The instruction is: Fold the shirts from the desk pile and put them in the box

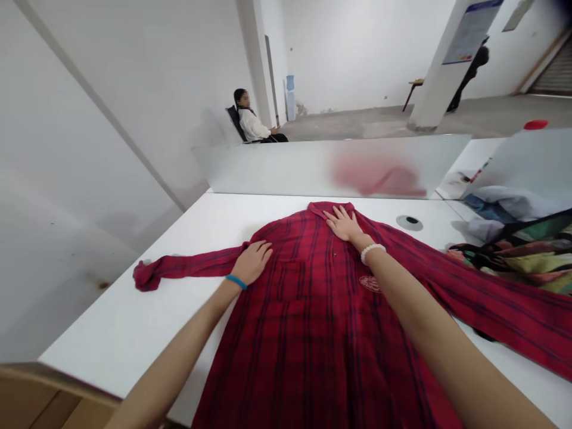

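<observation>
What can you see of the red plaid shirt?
The red shirt has dark plaid lines and looks like woven cloth. It lies spread flat on the white table, collar at the far end. One sleeve stretches left to a bunched cuff; the other runs right out of view. A round emblem marks the front. The left hand and right hand rest on it.

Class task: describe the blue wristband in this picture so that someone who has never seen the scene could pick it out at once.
On the white table lies a red plaid shirt, spread flat. The left hand rests on it beside the sleeve, and the thin blue wristband circles that wrist, unlike the white bead bracelet on the right hand.
</observation>
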Motion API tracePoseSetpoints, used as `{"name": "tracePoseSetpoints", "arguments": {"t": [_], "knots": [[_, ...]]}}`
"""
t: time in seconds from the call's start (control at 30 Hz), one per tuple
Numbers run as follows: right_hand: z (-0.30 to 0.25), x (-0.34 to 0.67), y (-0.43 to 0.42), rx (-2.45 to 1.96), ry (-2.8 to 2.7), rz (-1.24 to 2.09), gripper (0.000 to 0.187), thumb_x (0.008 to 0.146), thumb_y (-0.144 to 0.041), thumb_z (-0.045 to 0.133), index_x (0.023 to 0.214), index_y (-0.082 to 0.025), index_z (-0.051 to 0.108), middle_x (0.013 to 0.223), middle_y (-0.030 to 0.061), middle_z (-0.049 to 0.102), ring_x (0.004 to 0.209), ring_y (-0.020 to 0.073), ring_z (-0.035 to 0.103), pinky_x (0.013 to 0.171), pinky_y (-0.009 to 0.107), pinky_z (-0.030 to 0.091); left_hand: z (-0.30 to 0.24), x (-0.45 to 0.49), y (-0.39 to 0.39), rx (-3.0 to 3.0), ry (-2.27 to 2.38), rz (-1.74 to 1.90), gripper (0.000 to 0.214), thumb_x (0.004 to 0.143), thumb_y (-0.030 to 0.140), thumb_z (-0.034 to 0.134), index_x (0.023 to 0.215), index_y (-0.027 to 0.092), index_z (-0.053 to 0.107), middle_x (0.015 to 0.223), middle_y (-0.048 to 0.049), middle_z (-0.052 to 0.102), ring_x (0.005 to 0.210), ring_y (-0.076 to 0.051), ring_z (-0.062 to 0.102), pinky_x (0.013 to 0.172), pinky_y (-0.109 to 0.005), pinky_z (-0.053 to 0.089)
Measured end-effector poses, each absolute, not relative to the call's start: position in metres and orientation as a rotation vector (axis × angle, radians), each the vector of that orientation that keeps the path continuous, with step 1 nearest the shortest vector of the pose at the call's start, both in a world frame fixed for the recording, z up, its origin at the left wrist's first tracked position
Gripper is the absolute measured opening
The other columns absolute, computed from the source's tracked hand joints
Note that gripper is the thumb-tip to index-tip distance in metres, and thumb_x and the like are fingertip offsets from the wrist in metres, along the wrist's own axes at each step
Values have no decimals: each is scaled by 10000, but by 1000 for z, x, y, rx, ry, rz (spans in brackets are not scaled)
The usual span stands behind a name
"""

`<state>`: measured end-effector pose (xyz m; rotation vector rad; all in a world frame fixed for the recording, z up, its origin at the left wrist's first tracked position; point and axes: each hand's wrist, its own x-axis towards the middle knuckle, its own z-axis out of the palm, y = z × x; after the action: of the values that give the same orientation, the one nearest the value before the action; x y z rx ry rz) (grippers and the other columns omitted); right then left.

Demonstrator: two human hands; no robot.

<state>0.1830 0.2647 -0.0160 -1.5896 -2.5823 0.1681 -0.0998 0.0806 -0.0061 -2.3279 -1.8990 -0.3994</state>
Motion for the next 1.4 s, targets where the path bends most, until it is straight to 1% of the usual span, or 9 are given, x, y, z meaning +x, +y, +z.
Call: {"name": "tracePoseSetpoints", "arguments": {"t": [0.13, 0.3, 0.43, 0.57, 0.83, 1.03, 1.17, 1.27, 1.4], "knots": [[-19, 184, 266, -1605, -2584, 171, 559, 963, -475, 121, 1482, -296, 224, 1558, 81, 164, 1434, 282, 67, 1098, 615, 124, -14, -192, 42, -2134, -2123, -140, 439, 921, 296, 312, 1295, 168, 504, 1427, -137, 436, 1339, -292, 359, 1042, -505, 343], [-23, 185, 268, -1606, -2582, 148, 567, 957, -479, 119, 1477, -291, 246, 1558, 74, 165, 1433, 289, 76, 1092, 629, 137, 2, -288, -5, -1794, -2345, -88, 414, 893, 278, 317, 1163, 105, 578, 1296, -191, 552, 1260, -295, 461, 1012, -471, 377], [-22, 185, 266, -1625, -2585, 142, 558, 958, -462, 123, 1480, -297, 233, 1560, 65, 157, 1434, 287, 77, 1088, 632, 156, 14, -303, -24, -1697, -2344, -173, 487, 903, 417, 305, 1191, 104, 542, 1301, -188, 544, 1237, -273, 479, 1028, -445, 366], [-20, 184, 265, -1626, -2590, 142, 564, 958, -466, 115, 1481, -290, 233, 1562, 65, 146, 1435, 286, 74, 1094, 628, 143, 18, -283, -21, -2062, -2093, -191, 491, 857, 505, 411, 1187, 172, 558, 1336, -118, 526, 1237, -248, 466, 1044, -410, 359], [-21, 185, 266, -1620, -2596, 96, 561, 959, -464, 117, 1476, -292, 250, 1555, 65, 179, 1430, 292, 105, 1088, 633, 159, 31, -287, -6, -1867, -2269, 139, 374, 828, 264, 357, 1103, 193, 600, 1108, -95, 651, 1015, -243, 602, 885, -363, 455], [-24, 185, 269, -1608, -2586, 117, 567, 958, -481, 107, 1476, -297, 246, 1555, 65, 177, 1432, 288, 90, 1092, 628, 147, 54, -326, -11, -1549, -2441, 436, 319, 812, 289, 364, 896, 174, 649, 919, -125, 706, 763, -260, 653, 648, -344, 473], [-22, 185, 268, -1620, -2591, 102, 563, 960, -475, 101, 1479, -303, 234, 1555, 67, 181, 1433, 285, 91, 1092, 627, 149, 72, -338, 0, -1602, -2357, 611, 258, 773, 251, 425, 882, 166, 643, 773, -43, 700, 774, -218, 643, 814, -363, 448], [-20, 185, 266, -1628, -2597, 109, 555, 962, -462, 118, 1480, -300, 232, 1554, 71, 184, 1433, 284, 91, 1092, 624, 152, 90, -346, 13, -1631, -2279, 704, 256, 721, 197, 464, 899, 153, 643, 640, 15, 647, 822, -187, 629, 1003, -418, 315], [-20, 185, 266, -1629, -2595, 133, 559, 962, -471, 112, 1483, -299, 221, 1556, 77, 176, 1435, 282, 76, 1098, 618, 137, 116, -361, 23, -1587, -2274, 813, 226, 687, 185, 472, 814, 140, 653, 499, 49, 551, 793, -169, 614, 1081, -461, 154]]}}
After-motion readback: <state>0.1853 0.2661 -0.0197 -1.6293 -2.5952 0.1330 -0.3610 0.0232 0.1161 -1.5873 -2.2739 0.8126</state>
